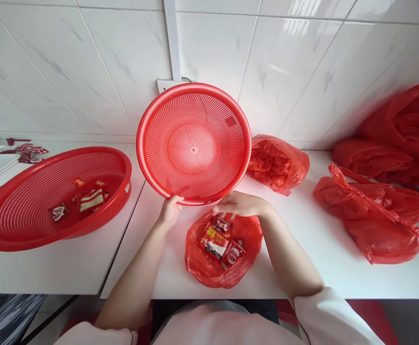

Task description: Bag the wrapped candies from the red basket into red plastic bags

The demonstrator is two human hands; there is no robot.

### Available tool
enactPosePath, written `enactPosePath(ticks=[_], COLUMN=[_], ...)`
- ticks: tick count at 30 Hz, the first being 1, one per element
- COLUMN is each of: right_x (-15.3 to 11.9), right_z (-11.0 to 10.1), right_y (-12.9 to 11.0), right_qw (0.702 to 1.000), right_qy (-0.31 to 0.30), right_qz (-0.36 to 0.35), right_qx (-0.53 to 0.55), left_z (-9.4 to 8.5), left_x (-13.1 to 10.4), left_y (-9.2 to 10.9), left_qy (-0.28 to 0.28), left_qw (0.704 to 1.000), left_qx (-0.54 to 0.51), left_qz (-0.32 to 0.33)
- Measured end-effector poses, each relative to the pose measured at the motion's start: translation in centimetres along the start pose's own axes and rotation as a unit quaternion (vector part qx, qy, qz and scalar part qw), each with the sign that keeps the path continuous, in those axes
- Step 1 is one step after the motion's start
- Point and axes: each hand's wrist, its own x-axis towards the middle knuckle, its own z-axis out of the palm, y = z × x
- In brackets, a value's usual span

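A red plastic colander basket (194, 143) is tipped up with its perforated inside facing me and its lower rim above the table. My left hand (171, 211) is closed on that rim, thumb over the edge. Just below the rim's right side, my right hand (241, 204) reaches over an open red plastic bag (209, 275), its fingers stretched out to the left. Whether it touches the rim I cannot tell. Inside the bag lie several small red printed packets (216, 243). Apart from one dark patch on its right wall, the tilted basket shows nothing inside.
On the left, a second red basket (112, 218) holds several packets (91, 200). A crumpled red bag (279, 163) stands behind my right hand, and more red bags (378, 215) lie at the right. A tiled wall (284, 62) with a socket (164, 86) closes off the back.
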Motion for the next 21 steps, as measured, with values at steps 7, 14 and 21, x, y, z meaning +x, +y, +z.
enactPosePath(ticks=[7, 14, 21], right_x=[-1.2, -1.5, -3.1], right_z=[0.0, -0.1, -0.7], right_y=[-0.8, -2.3, -2.6], right_qw=[0.92, 0.818, 0.75], right_qy=[0.311, 0.516, 0.62], right_qz=[0.002, -0.123, -0.154], right_qx=[-0.239, -0.224, -0.173], left_z=[0.4, 0.5, -8.0], left_x=[-0.5, -4.3, -12.4], left_y=[0.8, 5.1, 8.1], left_qy=[-0.002, -0.087, 0.438], left_qw=[0.999, 0.992, 0.737], left_qx=[-0.041, 0.089, 0.508], left_qz=[-0.012, 0.011, 0.086])
